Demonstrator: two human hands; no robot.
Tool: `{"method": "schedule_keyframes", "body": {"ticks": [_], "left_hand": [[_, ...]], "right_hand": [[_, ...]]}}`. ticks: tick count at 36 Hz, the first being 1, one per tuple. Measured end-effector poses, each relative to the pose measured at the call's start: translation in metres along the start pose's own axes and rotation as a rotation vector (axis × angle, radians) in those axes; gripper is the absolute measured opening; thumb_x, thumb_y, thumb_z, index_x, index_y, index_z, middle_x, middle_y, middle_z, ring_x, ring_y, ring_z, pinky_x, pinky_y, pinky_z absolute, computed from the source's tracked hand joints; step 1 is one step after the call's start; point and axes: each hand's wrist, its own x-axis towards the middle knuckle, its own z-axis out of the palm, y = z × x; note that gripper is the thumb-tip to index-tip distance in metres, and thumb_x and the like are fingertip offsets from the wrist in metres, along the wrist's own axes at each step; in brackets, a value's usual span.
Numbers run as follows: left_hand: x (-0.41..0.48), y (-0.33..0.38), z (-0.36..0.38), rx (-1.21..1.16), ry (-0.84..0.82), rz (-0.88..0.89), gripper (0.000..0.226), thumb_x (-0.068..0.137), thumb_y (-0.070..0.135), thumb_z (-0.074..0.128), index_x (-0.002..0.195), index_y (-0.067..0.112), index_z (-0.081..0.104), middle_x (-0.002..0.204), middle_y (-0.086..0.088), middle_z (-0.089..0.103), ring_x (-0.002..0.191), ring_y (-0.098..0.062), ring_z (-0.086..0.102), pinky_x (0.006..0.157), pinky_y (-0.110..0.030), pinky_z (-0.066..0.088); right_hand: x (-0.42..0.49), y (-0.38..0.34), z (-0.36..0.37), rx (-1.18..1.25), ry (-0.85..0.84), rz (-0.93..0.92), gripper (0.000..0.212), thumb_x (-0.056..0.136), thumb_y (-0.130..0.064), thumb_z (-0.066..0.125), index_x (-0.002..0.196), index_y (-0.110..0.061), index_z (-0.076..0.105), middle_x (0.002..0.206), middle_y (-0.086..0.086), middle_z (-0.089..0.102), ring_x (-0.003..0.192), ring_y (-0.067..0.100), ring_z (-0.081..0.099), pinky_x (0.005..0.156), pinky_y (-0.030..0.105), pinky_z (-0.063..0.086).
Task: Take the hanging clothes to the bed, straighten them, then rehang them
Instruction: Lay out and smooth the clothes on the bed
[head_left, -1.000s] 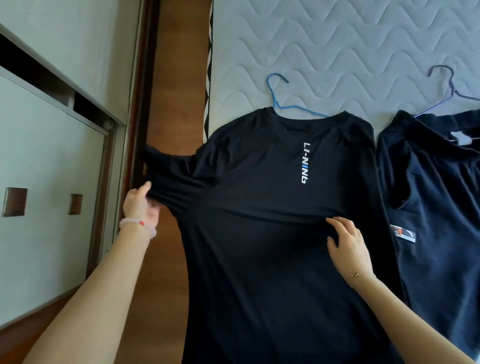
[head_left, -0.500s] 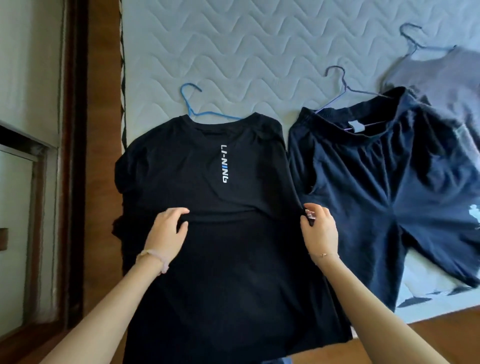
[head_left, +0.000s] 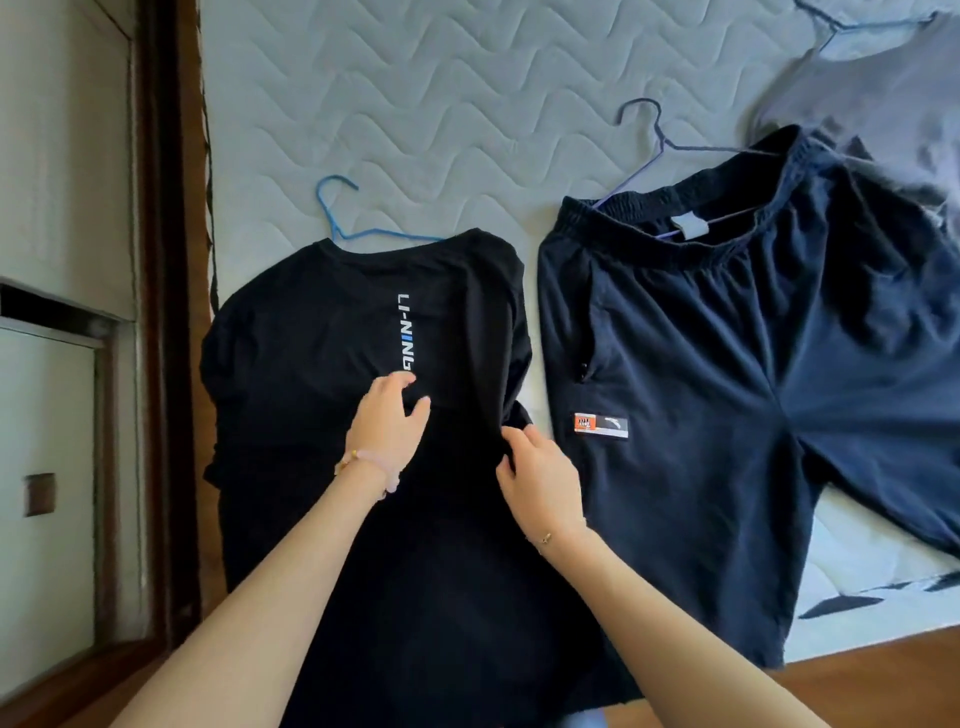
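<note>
Black T-shirt (head_left: 322, 415) spread flat along the left side of the quilted mattress (head_left: 441, 104), hem hanging over the near edge, both sleeves folded in over the body. White and blue lettering down the middle of the cloth. Blue hanger (head_left: 332, 208) inside the neck, hook pointing up the bed.

Left hand (head_left: 387, 426) palm down on the middle of the shirt just below the lettering, fingers loosely spread and slightly curled, pressing the cloth without gripping it; beaded bracelet (head_left: 366, 467) on that wrist. Right hand (head_left: 540, 478) at the shirt's right edge, fingers bent and touching the folded sleeve; whether pinching the cloth or only resting on it could not be told.

Navy shorts (head_left: 727, 389) on a dark hanger (head_left: 649, 135) just beside the shirt on the right, and a grey top (head_left: 872, 93) beyond them.
</note>
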Motion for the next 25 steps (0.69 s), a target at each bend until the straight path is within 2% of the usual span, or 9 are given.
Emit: {"method": "schedule_keyframes", "body": {"ticks": [3,6,9,12,15,17,19,22,25], "left_hand": [[0.024,0.034,0.012,-0.234,-0.064,0.000,0.048,0.089,0.037,0.055,0.133,0.019,0.044,0.136,0.002,0.046,0.121,-0.017,0.048,0.101,-0.036,0.042],[0.047,0.060,0.024,-0.318,-0.078,-0.005,0.060,0.085,0.038,0.060,0.137,0.018,0.036,0.138,-0.002,0.041,0.121,-0.021,0.047,0.096,-0.031,0.040],[0.067,0.071,0.033,-0.107,-0.035,0.028,0.068,0.082,0.042,0.062,0.138,0.020,0.032,0.135,-0.010,0.036,0.118,-0.027,0.046,0.094,-0.040,0.045],[0.080,0.079,0.039,0.137,0.078,0.110,0.066,0.076,0.049,0.065,0.132,0.028,0.037,0.129,-0.007,0.033,0.113,-0.025,0.041,0.081,-0.041,0.049],[0.085,0.089,0.044,0.276,0.155,0.201,0.048,0.074,0.049,0.066,0.114,0.027,0.050,0.125,-0.004,0.035,0.109,-0.023,0.040,0.073,-0.034,0.039],[0.087,0.092,0.045,0.317,0.146,0.243,0.026,0.081,0.039,0.063,0.101,0.023,0.058,0.120,-0.003,0.041,0.107,-0.022,0.042,0.072,-0.032,0.034],[0.091,0.089,0.042,0.249,0.144,0.237,0.013,0.088,0.027,0.056,0.097,0.019,0.061,0.116,-0.004,0.048,0.104,-0.022,0.047,0.070,-0.032,0.036],[0.093,0.077,0.025,-0.197,0.159,0.099,0.012,0.091,0.016,0.049,0.096,0.010,0.058,0.103,-0.007,0.058,0.092,-0.021,0.055,0.078,-0.031,0.044],[0.090,0.046,0.005,-0.555,0.133,-0.091,0.017,0.092,0.017,0.051,0.104,0.009,0.058,0.096,-0.001,0.058,0.090,-0.014,0.052,0.086,-0.023,0.042]], "right_hand": [[-0.001,-0.002,0.023,-0.026,-0.020,-0.074,0.044,0.046,-0.007,0.103,0.086,-0.012,0.085,0.067,0.003,0.070,0.055,0.024,0.070,0.044,0.027,0.055],[0.001,0.003,0.043,-0.116,0.028,-0.132,0.063,0.030,-0.022,0.109,0.090,-0.018,0.089,0.064,-0.003,0.069,0.053,0.019,0.067,0.044,0.022,0.052],[-0.007,0.003,0.047,-0.245,0.039,-0.193,0.066,0.035,-0.029,0.108,0.098,-0.020,0.090,0.072,-0.002,0.071,0.065,0.019,0.065,0.049,0.024,0.054],[-0.011,0.007,0.045,-0.353,0.149,-0.245,0.061,0.043,-0.034,0.106,0.101,-0.024,0.089,0.084,-0.001,0.075,0.086,0.018,0.046,0.055,0.029,0.059],[-0.012,0.015,0.044,-0.330,0.208,-0.248,0.049,0.057,-0.032,0.102,0.104,-0.027,0.088,0.096,0.000,0.079,0.096,0.017,0.046,0.058,0.036,0.064],[-0.013,0.020,0.046,-0.263,0.209,-0.241,0.027,0.078,-0.033,0.082,0.105,-0.028,0.087,0.102,0.001,0.078,0.099,0.016,0.052,0.060,0.037,0.066],[-0.011,0.023,0.041,-0.135,0.223,-0.186,0.032,0.088,-0.033,0.061,0.105,-0.025,0.087,0.107,0.003,0.076,0.097,0.021,0.067,0.063,0.040,0.067],[-0.011,0.026,0.035,-0.022,0.320,-0.066,0.030,0.087,-0.017,0.072,0.115,-0.011,0.083,0.115,0.012,0.075,0.098,0.030,0.070,0.071,0.049,0.069],[-0.007,0.023,0.026,0.015,0.274,0.070,0.049,0.095,-0.008,0.077,0.142,-0.004,0.067,0.142,0.017,0.066,0.120,0.039,0.063,0.097,0.055,0.060]]}}
